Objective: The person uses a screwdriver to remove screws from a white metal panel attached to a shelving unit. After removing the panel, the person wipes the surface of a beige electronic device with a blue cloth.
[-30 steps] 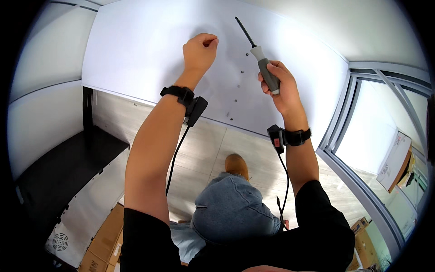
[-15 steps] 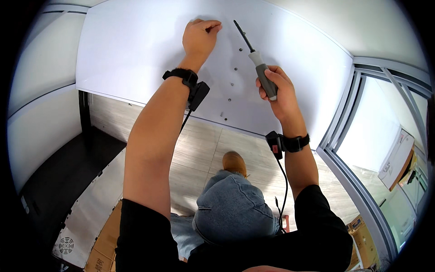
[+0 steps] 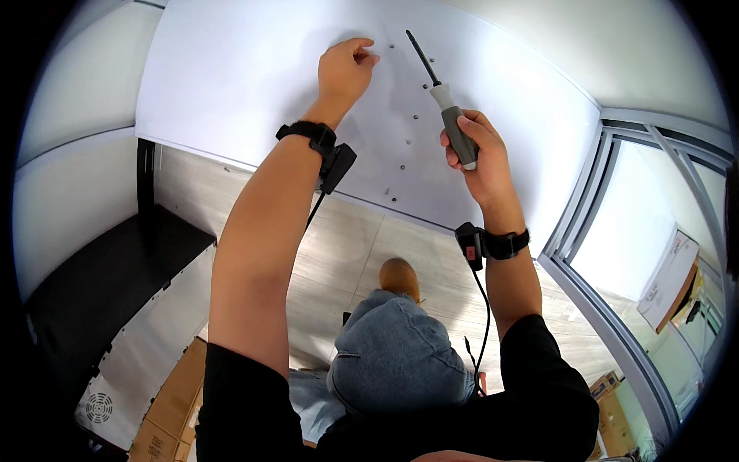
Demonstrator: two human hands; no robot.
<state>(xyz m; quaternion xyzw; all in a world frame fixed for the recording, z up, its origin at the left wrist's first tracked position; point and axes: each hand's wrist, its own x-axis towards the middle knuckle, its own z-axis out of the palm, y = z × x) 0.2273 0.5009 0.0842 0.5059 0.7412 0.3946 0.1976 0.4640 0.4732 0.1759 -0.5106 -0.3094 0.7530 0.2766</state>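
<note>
My right hand (image 3: pixel 483 150) is wrapped around the grey handle of a screwdriver (image 3: pixel 457 132). Its dark shaft points up and to the left over the white panel (image 3: pixel 231 85), with the tip near the far part. My left hand (image 3: pixel 346 71) rests over the panel, thumb and index finger parted and nothing visible between them. Just right of those fingertips stands a small screw (image 3: pixel 392 46). Another small screw (image 3: pixel 432 60) sits beside the shaft. Several more form a line toward the near edge, one screw (image 3: pixel 416 117) about midway and one screw (image 3: pixel 394 199) closest to me.
A metal-framed glass panel (image 3: pixel 616 208) stands at the right. On the left is a dark shelf (image 3: pixel 100 262) above a white perforated panel (image 3: pixel 146 362), with cardboard (image 3: pixel 169 408) below. Black wrist straps with cables are on both forearms. My shoe (image 3: pixel 398 279) is on the floor.
My left thumb and index finger have parted from a pinch, and a screw now shows beside them. The screwdriver tip has shifted slightly right. The view has moved a little.
</note>
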